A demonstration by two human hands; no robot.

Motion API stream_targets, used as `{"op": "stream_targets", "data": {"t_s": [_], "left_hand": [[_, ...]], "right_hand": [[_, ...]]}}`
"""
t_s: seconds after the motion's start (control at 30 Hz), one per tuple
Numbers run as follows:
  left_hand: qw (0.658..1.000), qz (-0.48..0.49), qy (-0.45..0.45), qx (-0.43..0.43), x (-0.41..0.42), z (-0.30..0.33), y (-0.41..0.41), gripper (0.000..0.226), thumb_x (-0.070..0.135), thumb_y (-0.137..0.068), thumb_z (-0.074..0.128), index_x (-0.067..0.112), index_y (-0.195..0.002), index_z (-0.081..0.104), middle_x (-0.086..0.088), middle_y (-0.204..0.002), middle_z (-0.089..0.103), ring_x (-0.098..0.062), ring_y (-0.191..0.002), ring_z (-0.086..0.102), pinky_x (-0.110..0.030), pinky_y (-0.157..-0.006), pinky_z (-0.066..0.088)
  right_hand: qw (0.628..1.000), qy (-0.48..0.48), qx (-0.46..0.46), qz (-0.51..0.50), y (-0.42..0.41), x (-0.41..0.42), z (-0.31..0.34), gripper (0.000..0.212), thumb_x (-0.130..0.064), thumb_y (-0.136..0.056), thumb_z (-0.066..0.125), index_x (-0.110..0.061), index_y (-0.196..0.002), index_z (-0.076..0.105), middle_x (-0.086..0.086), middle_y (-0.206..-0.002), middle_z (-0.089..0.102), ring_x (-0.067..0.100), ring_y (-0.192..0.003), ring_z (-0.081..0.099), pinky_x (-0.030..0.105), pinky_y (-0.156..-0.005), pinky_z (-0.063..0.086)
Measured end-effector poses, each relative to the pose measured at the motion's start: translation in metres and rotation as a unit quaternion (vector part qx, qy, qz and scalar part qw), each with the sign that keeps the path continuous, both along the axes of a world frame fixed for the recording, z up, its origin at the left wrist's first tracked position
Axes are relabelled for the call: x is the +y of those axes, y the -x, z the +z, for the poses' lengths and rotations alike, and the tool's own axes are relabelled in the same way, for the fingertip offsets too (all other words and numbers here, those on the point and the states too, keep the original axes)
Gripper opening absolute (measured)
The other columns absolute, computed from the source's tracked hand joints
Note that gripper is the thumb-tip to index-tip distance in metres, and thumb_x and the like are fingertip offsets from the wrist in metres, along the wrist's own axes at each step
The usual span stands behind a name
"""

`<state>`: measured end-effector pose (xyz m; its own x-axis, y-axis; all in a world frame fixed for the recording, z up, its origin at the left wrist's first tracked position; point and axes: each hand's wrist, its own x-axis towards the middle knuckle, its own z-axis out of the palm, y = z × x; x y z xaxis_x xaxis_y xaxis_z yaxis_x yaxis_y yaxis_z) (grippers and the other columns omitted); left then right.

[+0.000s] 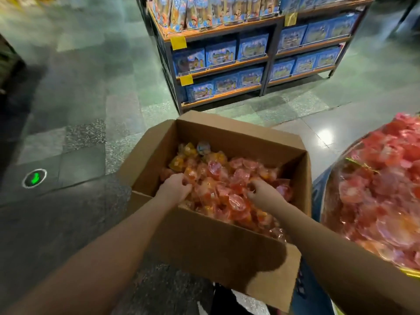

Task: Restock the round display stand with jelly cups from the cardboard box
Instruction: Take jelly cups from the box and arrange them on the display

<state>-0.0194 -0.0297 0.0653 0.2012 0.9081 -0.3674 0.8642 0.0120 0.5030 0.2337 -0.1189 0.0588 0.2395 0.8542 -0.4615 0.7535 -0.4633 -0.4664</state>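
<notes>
An open cardboard box (211, 239) stands in front of me, filled with red and orange jelly cups (234, 178) in clear wrappers. Both my hands are down inside it. My left hand (176, 186) has its fingers curled into the cups at the left side of the pile. My right hand (263, 192) digs into the cups near the middle, fingers bent around them. How many cups each hand holds is hidden by the pile. The round display stand (384, 201) at the right edge is heaped with red jelly cups.
A shelving unit (268, 62) with blue product boxes stands beyond the box. The floor (79, 114) is of grey-green tiles with a green round marker (34, 178) at the left. The box's flaps stick out to the left and front.
</notes>
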Motion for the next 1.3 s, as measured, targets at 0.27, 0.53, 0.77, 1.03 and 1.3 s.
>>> {"op": "stream_targets", "data": {"t_s": [0.27, 0.53, 0.77, 1.03, 1.3], "left_hand": [[0.993, -0.061, -0.013, 0.103, 0.145, -0.060, -0.039, 0.019, 0.027, -0.093, 0.054, 0.018, -0.108, 0.061, -0.001, -0.109, 0.059, -0.021, -0.102, 0.058, -0.043, -0.092, 0.052], [0.942, -0.223, -0.105, 0.227, 0.243, -0.137, -0.079, 0.051, 0.018, -0.097, 0.048, 0.018, -0.147, 0.040, -0.005, -0.152, 0.039, -0.027, -0.135, 0.040, -0.043, -0.111, 0.034], [0.863, -0.357, -0.136, 0.331, 0.272, -0.193, -0.110, 0.067, 0.014, -0.098, 0.045, 0.020, -0.157, 0.015, -0.004, -0.164, 0.017, -0.032, -0.147, 0.018, -0.045, -0.117, 0.022], [0.868, -0.316, -0.160, 0.347, 0.271, -0.209, -0.121, 0.070, 0.011, -0.095, 0.054, 0.020, -0.156, 0.019, -0.014, -0.163, 0.009, -0.039, -0.139, 0.028, -0.044, -0.112, 0.030], [0.935, -0.230, -0.182, 0.202, 0.252, -0.186, -0.108, 0.040, 0.010, -0.098, 0.048, 0.010, -0.138, 0.052, -0.013, -0.153, 0.033, -0.035, -0.133, 0.034, -0.044, -0.111, 0.034]], "right_hand": [[0.995, 0.055, -0.049, 0.060, -0.021, 0.173, -0.066, 0.052, -0.022, -0.096, 0.050, -0.017, -0.146, 0.042, 0.008, -0.148, 0.045, 0.026, -0.133, 0.047, 0.038, -0.107, 0.043], [0.978, 0.037, -0.092, 0.184, -0.023, 0.264, -0.134, 0.055, -0.021, -0.096, 0.049, -0.021, -0.150, 0.037, 0.005, -0.152, 0.039, 0.031, -0.134, 0.042, 0.047, -0.108, 0.041], [0.947, 0.059, -0.146, 0.279, -0.015, 0.287, -0.183, 0.070, -0.021, -0.097, 0.053, -0.031, -0.157, 0.017, -0.002, -0.163, 0.022, 0.027, -0.144, 0.029, 0.046, -0.116, 0.029], [0.964, 0.019, -0.192, 0.186, -0.010, 0.275, -0.195, 0.070, -0.014, -0.093, 0.058, -0.029, -0.154, 0.026, -0.001, -0.155, 0.030, 0.031, -0.139, 0.028, 0.052, -0.110, 0.028], [0.994, -0.091, -0.061, -0.009, -0.027, 0.220, -0.190, 0.067, -0.035, -0.087, 0.066, -0.022, -0.147, 0.039, 0.001, -0.147, 0.043, 0.030, -0.135, 0.039, 0.052, -0.110, 0.035]]}}
